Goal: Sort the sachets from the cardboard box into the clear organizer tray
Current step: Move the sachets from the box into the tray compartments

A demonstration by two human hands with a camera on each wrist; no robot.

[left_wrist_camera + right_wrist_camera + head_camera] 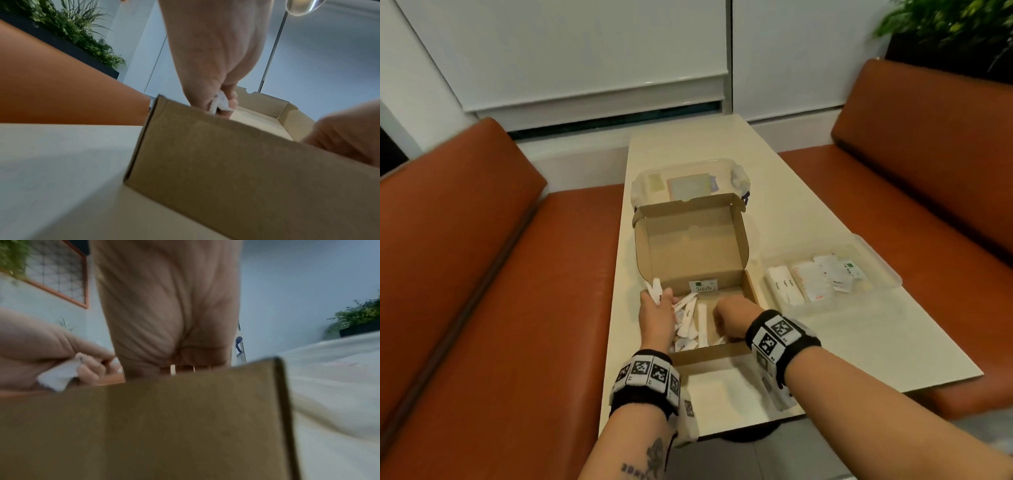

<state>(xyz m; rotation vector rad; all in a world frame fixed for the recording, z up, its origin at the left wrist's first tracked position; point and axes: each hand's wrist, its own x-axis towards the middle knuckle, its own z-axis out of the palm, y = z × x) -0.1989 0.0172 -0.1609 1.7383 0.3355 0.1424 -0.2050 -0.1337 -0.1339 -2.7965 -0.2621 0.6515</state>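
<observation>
The open cardboard box (751,287) sits mid-table with several white sachets (688,320) on its floor. My left hand (658,298) is at the box's left wall and grips a bunch of white stick sachets (655,287); the bunch also shows between its fingers (221,101) in the left wrist view and as held sachets (58,377) in the right wrist view. My right hand (723,325) reaches down inside the box with curled fingers. The box wall (164,418) hides its fingertips, so any grasp is unseen. The clear organizer tray (876,260), right of the box, holds sorted sachets.
A second clear lidded container (640,185) stands just behind the box's raised lid (688,233). Orange bench seats (482,274) flank the narrow table (859,342) on both sides. A plant (945,20) is at the far right.
</observation>
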